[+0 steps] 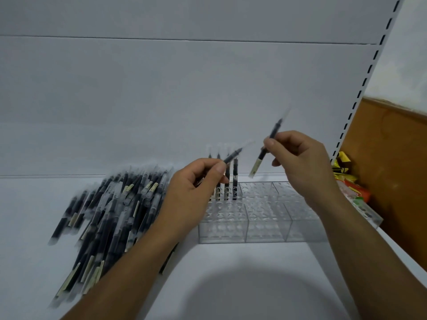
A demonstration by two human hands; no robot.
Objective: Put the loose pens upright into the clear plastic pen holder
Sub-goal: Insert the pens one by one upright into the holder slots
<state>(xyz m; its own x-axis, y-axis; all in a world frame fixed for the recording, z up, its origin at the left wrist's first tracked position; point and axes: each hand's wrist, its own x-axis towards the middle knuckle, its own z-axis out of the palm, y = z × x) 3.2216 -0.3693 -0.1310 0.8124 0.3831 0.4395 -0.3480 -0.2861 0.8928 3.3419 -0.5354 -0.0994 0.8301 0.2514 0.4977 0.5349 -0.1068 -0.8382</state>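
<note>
Count, head view. Hands: 2, left hand (196,181) and right hand (300,162). Pens in the air: 2, the left pen (233,155) pinched by the left hand and the right pen (262,155) pinched by the right hand. Standing pens (235,179) in the clear holder (265,227): 4, all at its far left corner (blur and the fingers could hide a fifth). Holder: 1 run, with seams marking 3 blocks across the front row. Loose pile (111,211): dozens, overlapping and smeared, no exact tally possible. Snack packets (353,192) at right: at least 2, yellow and orange. Slotted upright (360,88): 1.
</note>
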